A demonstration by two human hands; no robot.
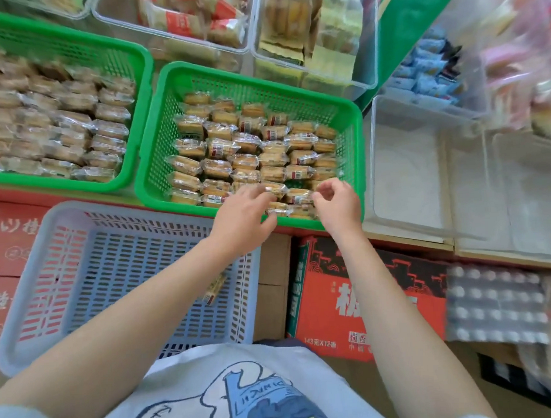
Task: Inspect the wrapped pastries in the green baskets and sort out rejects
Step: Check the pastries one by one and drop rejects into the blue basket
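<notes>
Two green baskets hold rows of clear-wrapped pastries. The left green basket (71, 50) is full and blurred. Both my hands reach over the near rim of the right green basket (156, 144), whose wrapped pastries (249, 146) lie in rows. My left hand (241, 216) rests with fingers spread on the front-row packets. My right hand (338, 206) has its fingers curled, pinching the wrapper end of a front-row pastry (297, 196). A blue-grey basket (45, 250) sits below at the near left with one wrapped pastry (214, 289) lying in it.
Clear plastic bins (177, 20) with other packaged snacks stand behind the green baskets. An empty clear bin (408, 171) sits to the right. Red cartons (335, 304) and a grey dimpled tray (493, 300) are below the shelf edge.
</notes>
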